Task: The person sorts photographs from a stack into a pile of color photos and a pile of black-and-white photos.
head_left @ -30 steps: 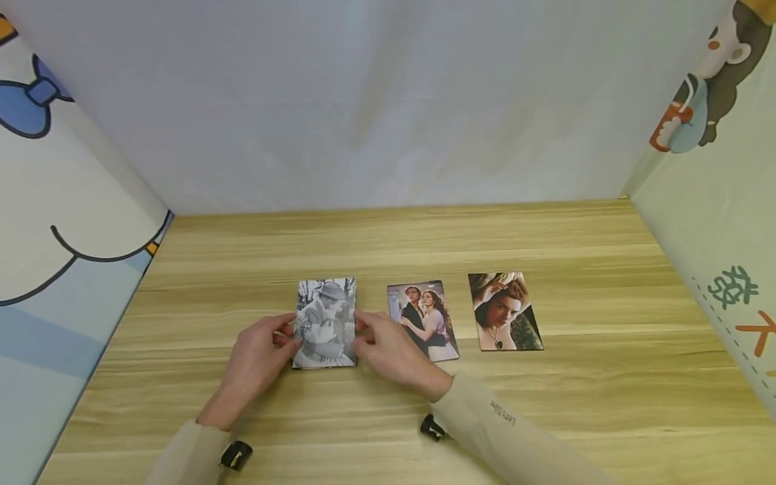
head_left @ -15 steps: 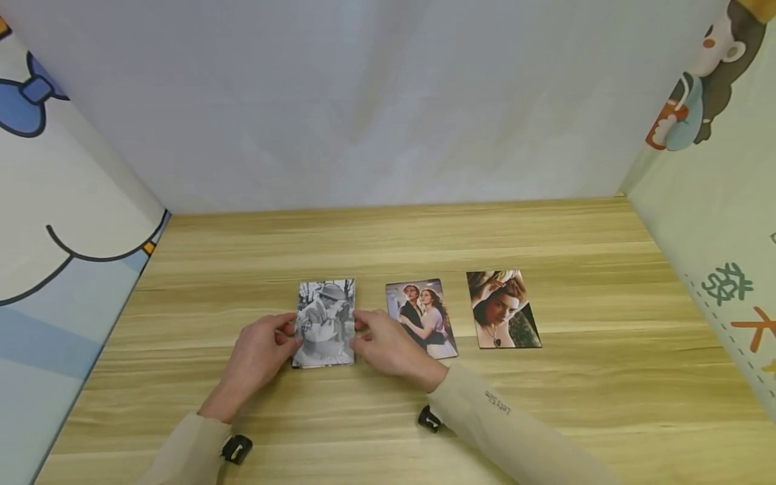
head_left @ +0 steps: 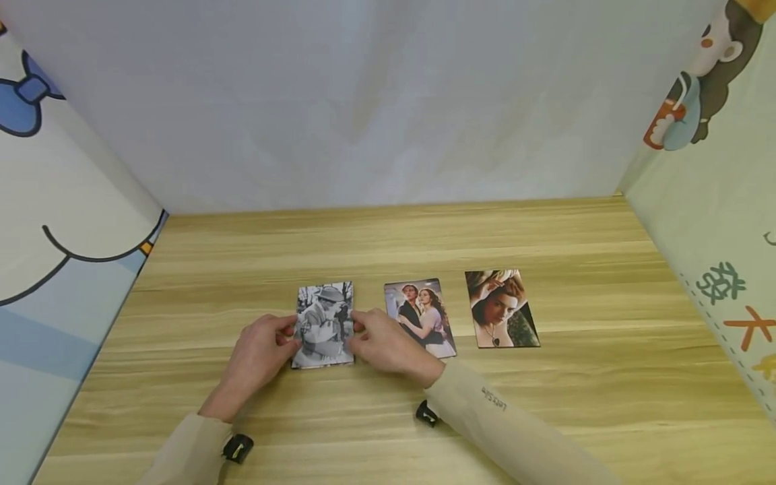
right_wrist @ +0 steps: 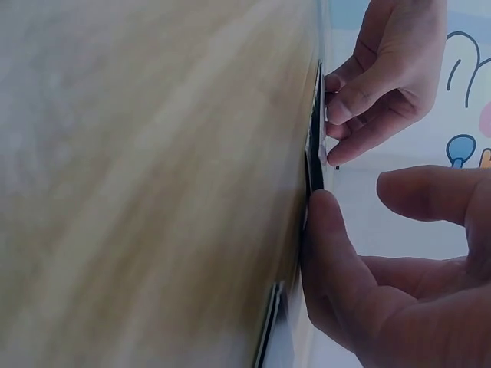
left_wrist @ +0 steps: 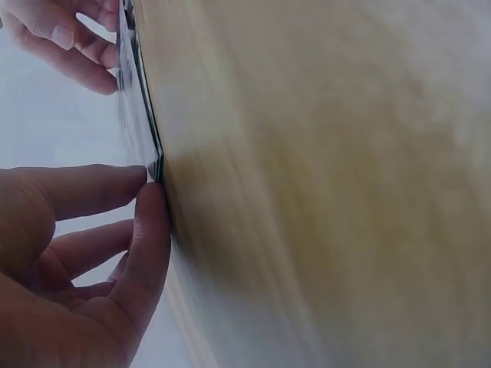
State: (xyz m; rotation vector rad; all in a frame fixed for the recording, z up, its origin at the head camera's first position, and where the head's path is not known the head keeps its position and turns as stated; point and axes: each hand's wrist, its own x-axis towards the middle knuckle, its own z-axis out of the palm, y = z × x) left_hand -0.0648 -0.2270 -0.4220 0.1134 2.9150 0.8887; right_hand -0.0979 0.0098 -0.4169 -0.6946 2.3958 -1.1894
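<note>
A black-and-white photo card (head_left: 324,327) showing a person in a brimmed hat lies at the centre left of the table, between both hands. My left hand (head_left: 257,353) pinches its left edge between thumb and finger. At the right edge is my right hand (head_left: 388,343). In the right wrist view one right fingertip touches the card's side, while the thumb (right_wrist: 422,192) stands apart from it. Another card edge (right_wrist: 308,170) shows beneath the top card, with a narrow dark gap between them. To the right lies a photo card of a couple (head_left: 424,316), partly covered by my right hand.
A third photo card (head_left: 502,310), a portrait with a necklace, lies farther right on the wood-grain table (head_left: 394,249). A pale cloth wall (head_left: 388,101) rises behind the table, and printed cartoon panels stand at both sides.
The far edge of the black-and-white card has come slightly toward me. Both hands keep nearly the same places at its sides. The head view has shifted a little.
</note>
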